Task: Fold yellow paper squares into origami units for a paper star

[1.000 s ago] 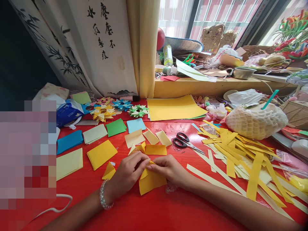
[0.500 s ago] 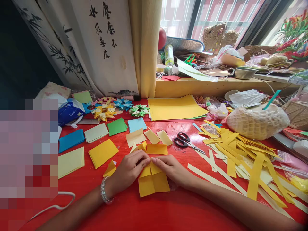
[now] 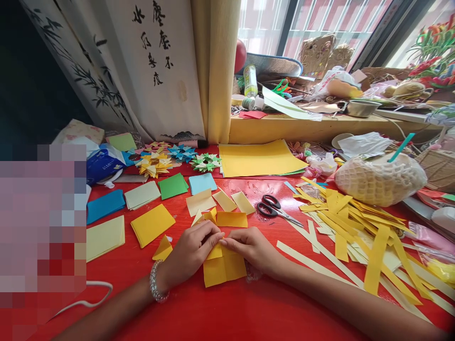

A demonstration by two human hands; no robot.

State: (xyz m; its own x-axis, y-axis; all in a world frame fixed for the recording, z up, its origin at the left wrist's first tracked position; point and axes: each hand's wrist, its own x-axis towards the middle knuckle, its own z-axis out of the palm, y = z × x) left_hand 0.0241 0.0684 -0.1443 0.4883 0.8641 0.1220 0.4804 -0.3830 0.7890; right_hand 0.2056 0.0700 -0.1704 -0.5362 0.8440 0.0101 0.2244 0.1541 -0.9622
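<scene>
Lying between the person's hands, with its far edge pinched, the creased yellow sheet [image 3: 224, 271] is the working piece and the clock centre; 12 o'clock points away from the person. A crease runs down its lower half. From where I stand, I cannot tell whether its near edge rests on the table [image 3: 227, 315].

The far edge is probably gripped from both sides to keep the fold layers aligned. The lower half is uncovered, which likely leaves the crease readable as a guide.

Left hand [image 3: 195, 246]: at 10 o'clock, fingers curled, thumb and forefinger closed on the far edge. Right hand [image 3: 253, 247]: at 2 o'clock, in a similarly narrow pinch. The thumb tips meet or nearly meet.

Outward: a folded yellow piece [image 3: 161, 249] sits at 10 o'clock, just beside the left wrist, with a yellow paper stack [image 3: 152, 226] beyond. Scissors [image 3: 269, 207] lie at 1 o'clock, apparently parked within right-hand reach. Loose yellow strips [image 3: 373, 265] spread toward 3 o'clock, presumably to keep offcuts off the folding area.
</scene>
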